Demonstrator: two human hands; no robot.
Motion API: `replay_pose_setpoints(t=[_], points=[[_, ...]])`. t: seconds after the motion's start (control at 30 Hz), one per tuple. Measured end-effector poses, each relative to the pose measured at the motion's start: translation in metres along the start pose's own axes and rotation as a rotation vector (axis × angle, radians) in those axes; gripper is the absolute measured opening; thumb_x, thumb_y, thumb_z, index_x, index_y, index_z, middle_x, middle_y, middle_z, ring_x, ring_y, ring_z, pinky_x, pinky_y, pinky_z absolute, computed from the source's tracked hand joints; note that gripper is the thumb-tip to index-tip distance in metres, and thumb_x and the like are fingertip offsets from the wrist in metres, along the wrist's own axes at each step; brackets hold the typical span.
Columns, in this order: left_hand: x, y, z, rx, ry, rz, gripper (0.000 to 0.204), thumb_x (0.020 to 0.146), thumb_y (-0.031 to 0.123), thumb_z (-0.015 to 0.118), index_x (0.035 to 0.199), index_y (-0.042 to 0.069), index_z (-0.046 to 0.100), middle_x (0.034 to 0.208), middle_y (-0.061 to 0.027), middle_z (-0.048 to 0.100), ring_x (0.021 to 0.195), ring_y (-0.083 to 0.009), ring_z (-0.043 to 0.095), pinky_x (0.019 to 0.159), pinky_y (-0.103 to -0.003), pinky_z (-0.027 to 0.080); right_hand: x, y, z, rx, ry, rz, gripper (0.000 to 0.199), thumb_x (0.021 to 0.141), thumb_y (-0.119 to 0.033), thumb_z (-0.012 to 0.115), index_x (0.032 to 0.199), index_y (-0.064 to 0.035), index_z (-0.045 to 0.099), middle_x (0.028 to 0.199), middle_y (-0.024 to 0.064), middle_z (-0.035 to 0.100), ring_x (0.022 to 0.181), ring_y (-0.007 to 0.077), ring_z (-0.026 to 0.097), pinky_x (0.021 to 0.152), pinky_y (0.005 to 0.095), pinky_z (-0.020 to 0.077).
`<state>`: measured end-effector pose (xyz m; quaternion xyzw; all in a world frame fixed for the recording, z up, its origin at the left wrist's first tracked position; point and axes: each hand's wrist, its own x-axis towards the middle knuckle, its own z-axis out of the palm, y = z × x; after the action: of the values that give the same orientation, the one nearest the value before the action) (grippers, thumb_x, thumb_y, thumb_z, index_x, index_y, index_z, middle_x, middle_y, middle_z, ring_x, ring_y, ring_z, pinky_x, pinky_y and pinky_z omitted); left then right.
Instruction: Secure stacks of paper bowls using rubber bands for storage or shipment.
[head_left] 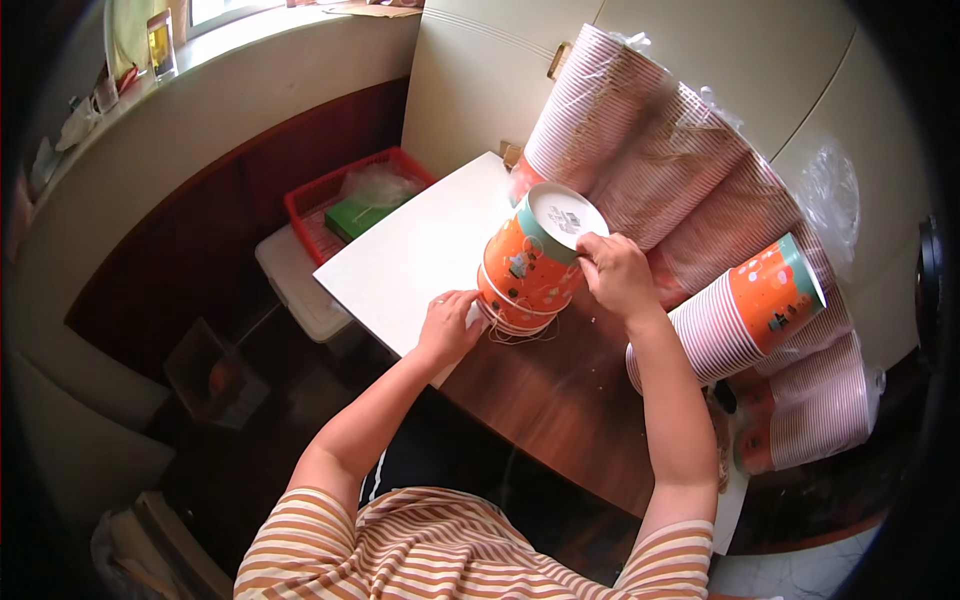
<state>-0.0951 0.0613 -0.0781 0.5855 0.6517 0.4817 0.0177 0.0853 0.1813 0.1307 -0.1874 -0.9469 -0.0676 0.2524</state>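
A short stack of orange paper buckets (pixel 528 262) with teal bands stands upside down on the table, the top one's white base facing up. My right hand (pixel 615 272) is closed on the top bucket's upper edge, thumb and fingers pinching it at the right. Low on the left side of the stack, my left hand (pixel 448 328) grips near the rims with bent fingers; what lies under its fingertips is partly hidden. Thin loops of string (pixel 530 338) show around the foot of the stack.
Tall plastic-wrapped stacks of buckets (pixel 680 170) lean along the table's far right. One unwrapped stack (pixel 740 310) lies on its side beside my right forearm. A white board (pixel 415 250) covers the table's left part. Beyond it sits a red basket (pixel 295 210) on a white lidded box (pixel 290 285).
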Motion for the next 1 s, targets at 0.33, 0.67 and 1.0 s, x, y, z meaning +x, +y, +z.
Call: replay_pose_setpoints(t=[0.33, 0.67, 1.0], points=[[-0.004, 0.009, -0.005, 0.070, -0.058, -0.001, 0.049, 0.075, 0.014, 0.063, 0.123, 0.006, 0.053, 0.119, -0.0121, 0.058, 0.116, -0.0299, 0.050, 0.100, -0.041, 0.036, 0.002, -0.015, 0.012, -0.107, -0.058, 0.033, 0.016, 0.076, -0.010, 0.067, 0.089, -0.0084, 0.058, 0.080, 0.0112, 0.065, 0.079, 0.0304, 0.060, 0.072, 0.0425, 0.0443], [-0.004, 0.011, -0.005, 0.094, -0.065, 0.005, 0.051, 0.075, 0.014, 0.062, 0.124, 0.006, 0.052, 0.119, -0.0123, 0.058, 0.115, -0.0296, 0.050, 0.100, -0.043, 0.035, -0.004, -0.021, 0.024, -0.139, -0.051, 0.050, 0.017, 0.076, -0.010, 0.069, 0.087, -0.0073, 0.057, 0.079, 0.0104, 0.065, 0.078, 0.0287, 0.061, 0.072, 0.0409, 0.0431], [-0.004, 0.012, -0.006, 0.093, -0.074, 0.004, 0.050, 0.075, 0.014, 0.062, 0.123, 0.006, 0.052, 0.120, -0.0119, 0.057, 0.116, -0.0292, 0.050, 0.102, -0.043, 0.035, -0.006, -0.022, 0.028, -0.154, -0.071, 0.049, 0.017, 0.076, -0.011, 0.069, 0.087, -0.0075, 0.057, 0.079, 0.0104, 0.065, 0.079, 0.0285, 0.061, 0.072, 0.0408, 0.0429]])
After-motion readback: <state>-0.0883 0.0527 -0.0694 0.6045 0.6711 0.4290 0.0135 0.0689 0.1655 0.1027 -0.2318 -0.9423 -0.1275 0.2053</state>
